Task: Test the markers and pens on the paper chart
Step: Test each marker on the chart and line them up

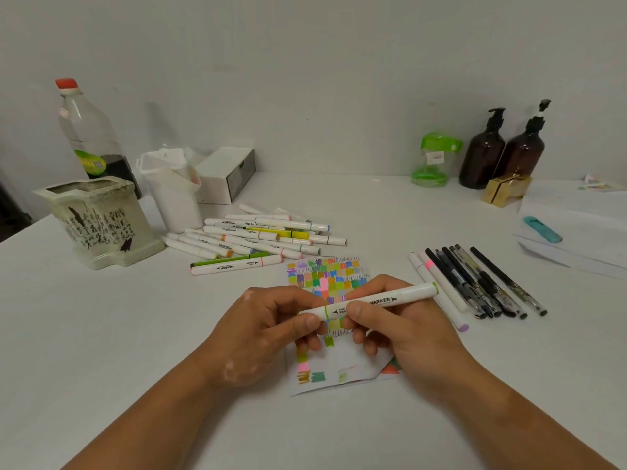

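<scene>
One: Hands first, what have they got?

Two: Left hand point(268, 330) and right hand point(403, 330) hold one white marker with a green band point(373, 301), level above the paper chart of coloured swatches point(327, 276). Left thumb and fingers curl round its left end. The right thumb and fingers pinch the barrel.

One: Any writing?

Two: "MARKER" in black on the barrel. The same word shows on the loose pile of white markers point(264, 237) lying on the white desk point(101, 334) beyond the chart. A row of black pens point(481, 283) lies to the right.

One: Containers?

Two: Far left, a cream ceramic pot with black brush script point(98, 222). I can't read the script or see down inside the pot. Beside it stands a white plastic holder point(173, 188), contents unclear. Behind them, a clear bottle with a red cap point(88, 134) holds dark liquid in its lower part, and its green label is blurred.

One: And right?

Two: A clear jar with a green lid point(436, 161), its sticker unreadable, and two brown pump bottles point(483, 154) just beside it.
</scene>
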A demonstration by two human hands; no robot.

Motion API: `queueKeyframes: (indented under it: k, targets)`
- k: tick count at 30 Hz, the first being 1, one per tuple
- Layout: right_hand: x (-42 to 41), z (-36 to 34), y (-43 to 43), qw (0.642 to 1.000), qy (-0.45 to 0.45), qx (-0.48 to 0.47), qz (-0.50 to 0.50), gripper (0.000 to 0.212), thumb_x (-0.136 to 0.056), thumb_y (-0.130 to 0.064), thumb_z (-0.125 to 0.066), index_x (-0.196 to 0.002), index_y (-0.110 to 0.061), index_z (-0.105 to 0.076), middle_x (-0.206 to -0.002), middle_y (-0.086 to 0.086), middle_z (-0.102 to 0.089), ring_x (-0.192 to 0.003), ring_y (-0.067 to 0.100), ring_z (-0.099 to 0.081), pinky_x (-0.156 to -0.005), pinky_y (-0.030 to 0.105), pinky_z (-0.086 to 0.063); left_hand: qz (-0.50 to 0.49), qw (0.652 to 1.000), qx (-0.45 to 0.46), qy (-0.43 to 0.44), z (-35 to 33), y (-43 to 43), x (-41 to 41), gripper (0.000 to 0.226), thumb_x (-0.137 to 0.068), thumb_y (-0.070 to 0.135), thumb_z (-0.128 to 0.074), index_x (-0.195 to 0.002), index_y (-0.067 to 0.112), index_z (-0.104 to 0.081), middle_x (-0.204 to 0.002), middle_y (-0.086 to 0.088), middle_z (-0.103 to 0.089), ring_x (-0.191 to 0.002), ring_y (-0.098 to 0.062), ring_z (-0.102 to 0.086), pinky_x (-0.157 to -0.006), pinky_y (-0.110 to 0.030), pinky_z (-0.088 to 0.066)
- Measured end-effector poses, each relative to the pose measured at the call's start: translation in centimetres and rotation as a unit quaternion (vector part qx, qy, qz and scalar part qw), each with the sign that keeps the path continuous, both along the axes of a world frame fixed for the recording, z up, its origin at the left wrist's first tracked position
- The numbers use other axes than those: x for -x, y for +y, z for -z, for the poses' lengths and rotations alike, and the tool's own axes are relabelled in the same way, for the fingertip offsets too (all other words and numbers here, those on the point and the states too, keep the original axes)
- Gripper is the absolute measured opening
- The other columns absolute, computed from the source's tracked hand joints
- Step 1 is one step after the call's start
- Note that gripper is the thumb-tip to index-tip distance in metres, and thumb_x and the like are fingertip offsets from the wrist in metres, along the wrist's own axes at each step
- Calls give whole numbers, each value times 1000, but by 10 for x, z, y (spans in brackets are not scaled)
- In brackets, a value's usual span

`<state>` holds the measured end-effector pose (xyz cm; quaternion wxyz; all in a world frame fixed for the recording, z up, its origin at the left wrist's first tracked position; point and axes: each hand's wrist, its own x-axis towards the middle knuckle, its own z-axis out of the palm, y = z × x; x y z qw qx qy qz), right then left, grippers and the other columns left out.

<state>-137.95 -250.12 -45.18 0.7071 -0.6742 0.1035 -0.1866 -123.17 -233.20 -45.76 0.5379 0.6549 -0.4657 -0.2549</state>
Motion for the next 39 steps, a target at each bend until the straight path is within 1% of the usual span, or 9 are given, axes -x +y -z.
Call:
queueKeyframes:
  k: [4, 9, 14, 19, 22, 25, 30, 35, 39]
  targets:
    - [0, -1, -3, 1000, -3, 21, -10, 11, -79, -30, -78, -86, -23, -75, -74, 8, -72, -61, 17, -61, -50, 27, -49, -19, 1000, 12, -11, 1, -2, -2, 19, -90, 29, -65, -107, 28, -75, -84, -2, -75, -74, -16, -71, -68, -24, -55]
    - [11, -14, -25, 988, 6, -93, -125, 71, -73, -66, -74, -113, -7, -74, -99, 24, -72, -71, 20, -60, -53, 30, -48, -75, 995, 10, -59, -1, 1, -12, 21, -87, 34, -65, -104, 41, -74, -82, 13, -70, -77, -8, -65, -67, -16, -50]
    - [9, -13, -17, 981, 144, 80, -102, 23, -78, -43, -77, -94, -27, -72, -84, 13, -78, -63, 23, -61, -61, 39, -51, -84, 994, -3, -66, 4, -1, -7, 26, -82, 37, -68, -106, 44, -72, -96, 11, -71, -94, -14, -67, -75, -21, -57]
    - [4, -7, -17, 961, 135, 241, 34, 20, -78, -29, -85, -88, -43, -75, -70, -10, -71, -54, 4, -58, -52, 23, -52, -157, 977, -27, -143, 6, -3, -9, 34, -78, 43, -68, -112, 38, -68, -85, 13, -69, -85, -17, -64, -70, -24, -56]
    - [6, -4, -41, 903, 151, 347, 204, 9, -77, -33, -82, -83, -36, -76, -67, -14, -67, -55, 1, -57, -53, 12, -41, -230, 947, -41, -219, 8, -1, -16, 14, -86, 34, -70, -100, 32, -69, -83, 14, -66, -84, -2, -59, -67, -14, -50]
    - [10, 2, -58, 831, 225, 431, 269, 15, -81, -37, -77, -95, -31, -77, -65, -13, -66, -68, 3, -61, -65, 23, -48, -274, 921, -61, -270, 11, -1, -21, 10, -88, 22, -73, -96, 27, -71, -86, 17, -63, -82, 2, -57, -67, -5, -44]
    - [9, 15, -73, 786, 272, 468, 300, 27, -79, -45, -75, -103, -32, -74, -84, -14, -69, -81, 12, -64, -71, 31, -55, -327, 881, -85, -332, 16, 1, -33, 13, -87, 18, -74, -98, 24, -72, -88, 10, -63, -80, -8, -58, -70, -14, -43]
    - [10, 22, -79, 762, 277, 474, 344, 24, -79, -46, -74, -99, -33, -71, -79, -16, -55, -78, 11, -50, -63, 27, -42, -368, 819, -196, -394, 17, 6, -64, 32, -90, 17, -66, -122, 18, -68, -123, -6, -63, -117, -33, -54, -94, -46, -43]
    - [10, 23, -81, 754, 260, 479, 366, 19, -83, -42, -72, -99, -32, -71, -82, -13, -65, -76, 11, -50, -59, 25, -36, -358, 774, -295, -431, 14, 11, -85, 38, -91, 19, -56, -128, 25, -63, -126, 2, -60, -121, -25, -52, -102, -46, -34]
